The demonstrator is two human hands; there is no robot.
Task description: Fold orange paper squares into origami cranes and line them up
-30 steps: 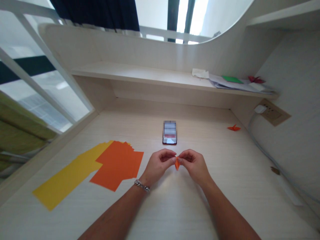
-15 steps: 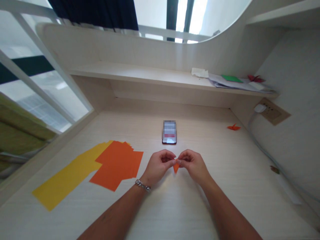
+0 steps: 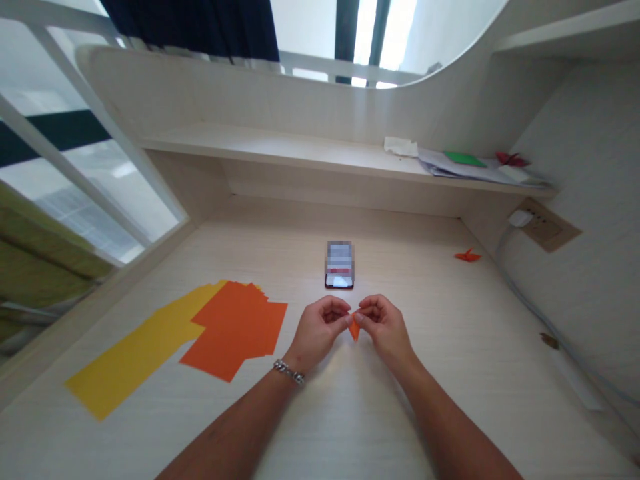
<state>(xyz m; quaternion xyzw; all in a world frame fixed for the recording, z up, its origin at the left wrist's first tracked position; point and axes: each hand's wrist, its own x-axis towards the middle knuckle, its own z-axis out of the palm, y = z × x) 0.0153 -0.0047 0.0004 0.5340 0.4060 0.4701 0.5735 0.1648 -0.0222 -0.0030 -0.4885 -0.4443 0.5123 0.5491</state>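
The right hand moved a little closer to the left hand, and the folded orange paper rose slightly between them

Left hand and right hand pinch orange paper.

We take the smartphone on the desk as our landmark. To its left lie two overlapping stacks, one stack of origami paper partly atop the other stack of origami paper. To its right sits a paper crane. Just before it, a small folded paper lies between the left hand and right hand. Behind it runs a shelf, with loose papers on it.
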